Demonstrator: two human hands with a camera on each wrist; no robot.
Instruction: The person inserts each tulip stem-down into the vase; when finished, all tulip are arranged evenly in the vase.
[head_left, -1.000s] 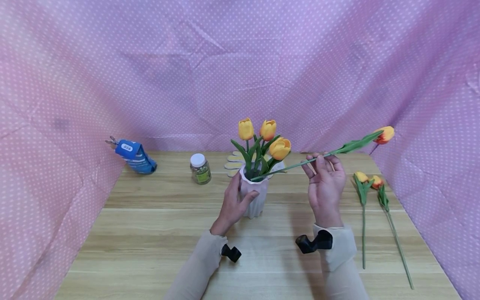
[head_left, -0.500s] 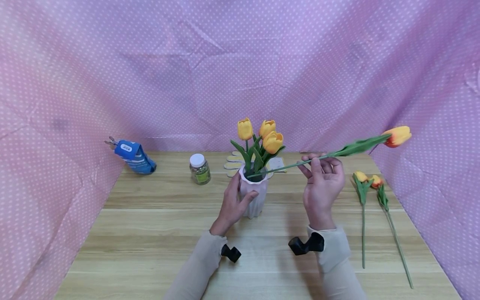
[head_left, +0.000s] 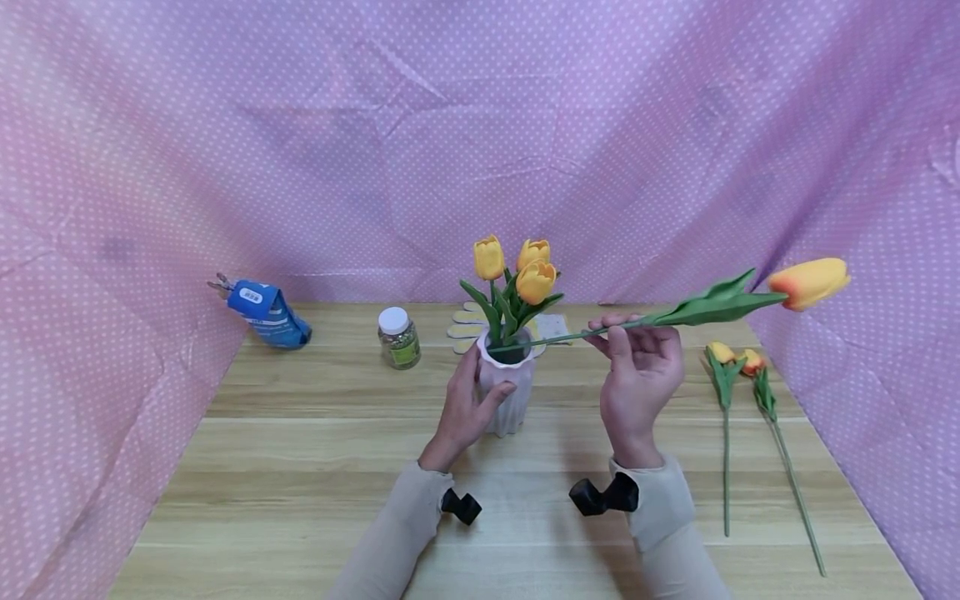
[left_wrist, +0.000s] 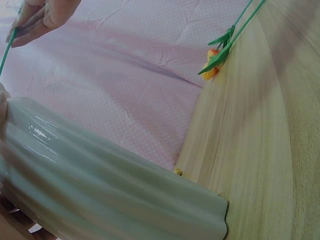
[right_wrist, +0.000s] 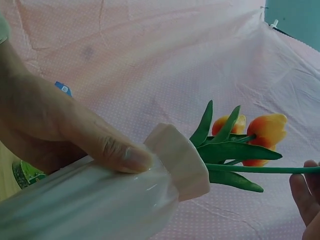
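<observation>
My left hand (head_left: 465,408) grips the side of a white fluted vase (head_left: 512,400) that stands upright on the table. Three yellow-orange artificial tulips (head_left: 536,281) stand in it. To the right, my right hand (head_left: 639,379) pinches the green stem of another tulip (head_left: 808,283) between thumb and fingers. That tulip lies nearly level, its bloom out to the right and its stem end over the vase mouth. In the right wrist view the stem (right_wrist: 255,169) reaches the vase rim (right_wrist: 192,172), beside the leaves of the other tulips.
Two tulips (head_left: 726,433) lie on the wooden table (head_left: 300,500) at the right. Behind the vase is a pair of yellow-and-white gloves (head_left: 467,321). A white-lidded jar (head_left: 400,337) and a blue clipped bag (head_left: 270,312) stand to the left. Pink dotted cloth (head_left: 480,150) hangs behind.
My right hand has shifted slightly left and turned, swinging the held tulip's bloom right and nearer. Its stem end has moved left over the vase mouth. One standing tulip has leaned back left.
</observation>
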